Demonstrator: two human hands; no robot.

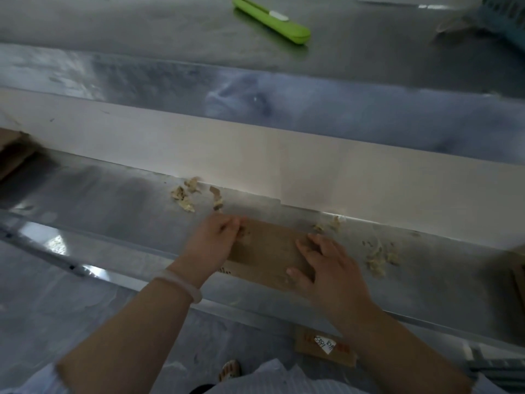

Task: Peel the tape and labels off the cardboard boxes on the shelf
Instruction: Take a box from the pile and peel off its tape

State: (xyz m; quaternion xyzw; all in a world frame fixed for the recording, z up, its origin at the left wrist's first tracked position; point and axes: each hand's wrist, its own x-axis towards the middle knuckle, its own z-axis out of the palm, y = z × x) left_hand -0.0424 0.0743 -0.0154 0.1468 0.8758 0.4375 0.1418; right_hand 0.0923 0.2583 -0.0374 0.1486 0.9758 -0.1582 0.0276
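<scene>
A flat brown cardboard piece (267,248) lies on the metal shelf (113,200) in front of me. My left hand (216,237) is at its left end with the fingers curled down onto the surface, seemingly pinching at something small there. My right hand (324,263) lies over its right end, the fingers spread and pressing the cardboard flat. Whether any tape is between the left fingers is too blurred to tell.
Torn scraps (187,194) lie behind the cardboard and more scraps (379,258) to its right. A green box cutter (271,19) rests on the upper shelf. Another cardboard piece with a white label (325,345) lies on the floor. Brown cardboard (12,149) sits at the far left.
</scene>
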